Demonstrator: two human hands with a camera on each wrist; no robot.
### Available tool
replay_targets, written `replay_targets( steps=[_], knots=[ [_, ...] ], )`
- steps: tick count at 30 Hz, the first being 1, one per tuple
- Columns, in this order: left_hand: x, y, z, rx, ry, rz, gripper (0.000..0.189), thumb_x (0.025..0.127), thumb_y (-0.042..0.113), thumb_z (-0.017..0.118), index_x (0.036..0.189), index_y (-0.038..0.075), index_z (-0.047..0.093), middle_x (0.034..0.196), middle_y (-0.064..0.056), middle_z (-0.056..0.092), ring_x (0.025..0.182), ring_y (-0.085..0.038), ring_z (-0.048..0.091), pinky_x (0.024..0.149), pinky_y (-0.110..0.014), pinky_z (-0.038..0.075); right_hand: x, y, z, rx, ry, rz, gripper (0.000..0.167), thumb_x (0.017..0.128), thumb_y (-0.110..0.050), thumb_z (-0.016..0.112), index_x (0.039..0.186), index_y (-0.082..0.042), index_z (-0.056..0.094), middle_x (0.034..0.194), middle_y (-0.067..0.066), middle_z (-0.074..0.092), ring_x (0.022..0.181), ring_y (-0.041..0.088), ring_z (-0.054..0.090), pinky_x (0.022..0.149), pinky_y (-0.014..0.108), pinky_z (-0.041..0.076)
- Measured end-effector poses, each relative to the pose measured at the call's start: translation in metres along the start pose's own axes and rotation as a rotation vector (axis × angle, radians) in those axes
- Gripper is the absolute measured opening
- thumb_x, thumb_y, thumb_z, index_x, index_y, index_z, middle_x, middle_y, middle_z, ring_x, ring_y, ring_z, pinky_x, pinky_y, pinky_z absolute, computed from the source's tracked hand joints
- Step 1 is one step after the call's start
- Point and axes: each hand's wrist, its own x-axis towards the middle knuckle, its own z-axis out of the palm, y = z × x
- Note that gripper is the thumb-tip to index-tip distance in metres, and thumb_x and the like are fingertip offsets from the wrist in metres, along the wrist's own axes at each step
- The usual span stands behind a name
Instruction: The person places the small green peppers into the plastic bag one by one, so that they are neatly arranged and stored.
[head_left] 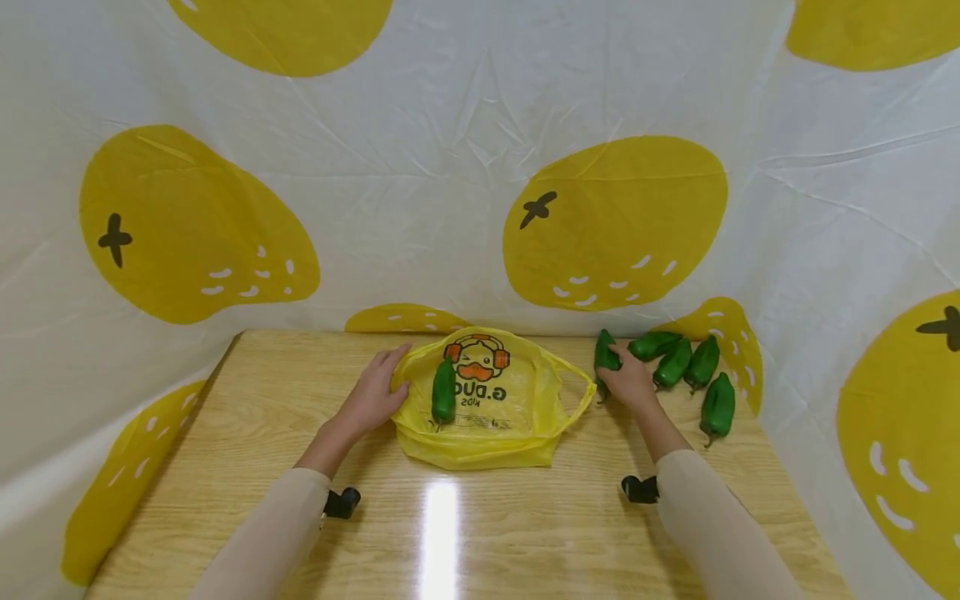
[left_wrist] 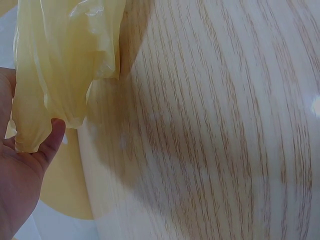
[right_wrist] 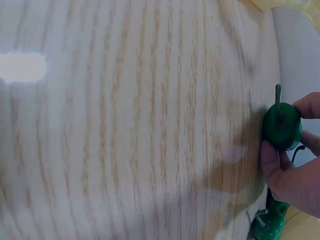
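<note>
A yellow plastic bag [head_left: 525,417] with a duck print lies spread open on the table. One green pepper [head_left: 444,392] rests inside its mouth, seen in the head view. My left hand [head_left: 378,392] grips the bag's left rim, and in the left wrist view the thumb and fingers hold the thin yellow plastic [left_wrist: 65,60]. To the right of the bag, my right hand [head_left: 628,379] pinches another green pepper [head_left: 604,354] between thumb and fingers. Its stem end faces the camera in the right wrist view, where the held pepper [right_wrist: 282,127] stands out against the wood.
Several more green peppers [head_left: 673,362] lie to the right of my right hand, one pepper [head_left: 718,406] nearer the right table edge. A white cloth with yellow fruit prints [head_left: 420,217] hangs behind and beside the wooden table [head_left: 525,533].
</note>
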Motion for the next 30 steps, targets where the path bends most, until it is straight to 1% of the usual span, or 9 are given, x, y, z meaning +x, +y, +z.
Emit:
replay_targets(
  steps=[6,10,12,14,20,25,28,30],
  knots=[
    [0.002,-0.001,0.0,-0.008,0.001,0.0,0.069,0.098,0.011,0.065,0.161,0.013,0.036,0.151,-0.025,0.045,0.139,-0.044,0.047,0.112,-0.06,0.044,-0.002,0.0,0.001,-0.006,0.007,-0.017,0.071,0.101,-0.018,0.052,0.164,-0.007,0.024,0.162,0.033,0.03,0.14,0.053,0.041,0.108,0.064,0.042],
    [0.002,-0.001,0.001,-0.007,0.002,-0.002,0.07,0.098,0.01,0.065,0.161,0.012,0.036,0.15,-0.026,0.045,0.138,-0.045,0.048,0.111,-0.061,0.044,-0.005,0.002,0.002,-0.047,-0.002,-0.038,0.071,0.099,-0.016,0.052,0.164,-0.006,0.025,0.154,0.035,0.039,0.127,0.05,0.051,0.096,0.057,0.049],
    [0.002,-0.001,0.001,-0.01,0.003,-0.005,0.07,0.098,0.01,0.066,0.161,0.012,0.036,0.15,-0.026,0.045,0.138,-0.045,0.048,0.111,-0.061,0.045,-0.007,0.002,0.002,-0.062,-0.003,-0.052,0.071,0.098,-0.014,0.053,0.163,-0.005,0.026,0.151,0.036,0.043,0.121,0.047,0.054,0.091,0.053,0.05],
    [0.001,-0.002,0.002,-0.009,0.007,0.0,0.07,0.097,0.009,0.065,0.161,0.011,0.036,0.149,-0.027,0.046,0.137,-0.045,0.049,0.11,-0.061,0.045,-0.009,0.002,0.003,-0.064,-0.002,-0.068,0.069,0.098,-0.013,0.053,0.162,-0.003,0.028,0.148,0.037,0.045,0.118,0.046,0.055,0.088,0.052,0.051],
    [0.0,0.0,0.001,-0.006,0.018,0.007,0.071,0.097,0.008,0.065,0.161,0.01,0.034,0.149,-0.028,0.046,0.135,-0.046,0.05,0.109,-0.062,0.045,-0.014,0.001,0.002,-0.082,0.005,-0.114,0.064,0.101,-0.01,0.056,0.159,0.002,0.031,0.148,0.039,0.042,0.125,0.052,0.052,0.096,0.06,0.049],
    [0.0,0.0,0.0,-0.018,0.012,0.001,0.071,0.097,0.008,0.065,0.161,0.01,0.035,0.149,-0.027,0.046,0.136,-0.045,0.049,0.11,-0.061,0.045,-0.018,0.005,0.002,-0.088,-0.006,-0.131,0.062,0.103,-0.011,0.058,0.158,0.001,0.032,0.149,0.038,0.04,0.128,0.053,0.049,0.099,0.063,0.047],
    [0.0,-0.001,0.001,-0.019,0.007,0.008,0.07,0.097,0.008,0.065,0.161,0.009,0.035,0.149,-0.027,0.046,0.136,-0.045,0.05,0.109,-0.061,0.045,-0.021,0.007,0.001,-0.075,-0.02,-0.134,0.062,0.104,-0.012,0.058,0.158,0.001,0.033,0.154,0.037,0.036,0.134,0.054,0.044,0.103,0.066,0.044],
    [0.0,0.0,0.001,-0.022,0.005,0.006,0.07,0.097,0.008,0.065,0.161,0.01,0.035,0.149,-0.026,0.046,0.136,-0.044,0.05,0.109,-0.06,0.045,-0.022,0.007,0.0,-0.064,-0.024,-0.136,0.061,0.104,-0.012,0.059,0.158,0.001,0.033,0.157,0.036,0.032,0.136,0.055,0.042,0.105,0.067,0.042]
  ],
)
